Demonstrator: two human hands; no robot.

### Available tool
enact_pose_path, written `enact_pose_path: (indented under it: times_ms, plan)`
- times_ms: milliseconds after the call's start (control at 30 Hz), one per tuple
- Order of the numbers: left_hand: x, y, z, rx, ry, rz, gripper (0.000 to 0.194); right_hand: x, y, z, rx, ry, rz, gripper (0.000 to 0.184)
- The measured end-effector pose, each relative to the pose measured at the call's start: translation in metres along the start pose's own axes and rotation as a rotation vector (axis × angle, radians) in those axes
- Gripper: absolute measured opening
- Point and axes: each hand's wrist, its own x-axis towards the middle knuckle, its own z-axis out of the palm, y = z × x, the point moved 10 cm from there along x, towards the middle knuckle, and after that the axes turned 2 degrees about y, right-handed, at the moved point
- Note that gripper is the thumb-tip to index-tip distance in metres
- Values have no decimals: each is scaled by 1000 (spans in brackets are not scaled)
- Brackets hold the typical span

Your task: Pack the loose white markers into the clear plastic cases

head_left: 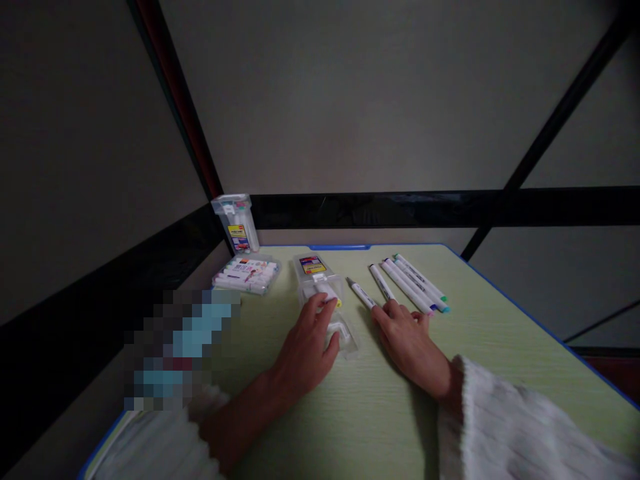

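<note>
- Left hand (306, 347) is down on the clear plastic marker case (325, 300), fingers curled over its near half and pressing it to the table; a loose hold on the case, not a lift.
- Right hand (407, 340) lies flat and open, palm down, gripping nothing; its fingertips (395, 309) touch the near ends of the loose markers (407, 283).
- Those markers lie side by side, fanned just right of the case, one a little apart toward it.
- Further out on the left: a flat pack of markers (246, 273), and behind it an upright clear box (236, 223) near the corner.
- Green table (500, 347) with a blue edge, dim light all round.
- Risk, as I judge it: the round markers could roll if the right hand nudges them sideways.
- The slick case might skid under the left hand, since only the fingers pin it.
</note>
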Motion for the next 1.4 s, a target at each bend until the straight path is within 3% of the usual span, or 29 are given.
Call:
enact_pose_path:
  times_ms: [267, 600, 1000, 1400]
  plan:
    - [-1, 0, 0, 18, 2, 12, 47, -2, -3, 6, -7, -55, -22, 26]
    - [-1, 3, -1, 60, 17, 41, 43, 0, -7, -7, 93, -42, 4, 28]
    - [-2, 8, -8, 61, 88, 105, 44, -6, -22, -43, 520, 184, -103, 22]
    - [-4, 22, -16, -38, 133, 211, 41, -10, -32, -57, 622, 248, -224, 17]
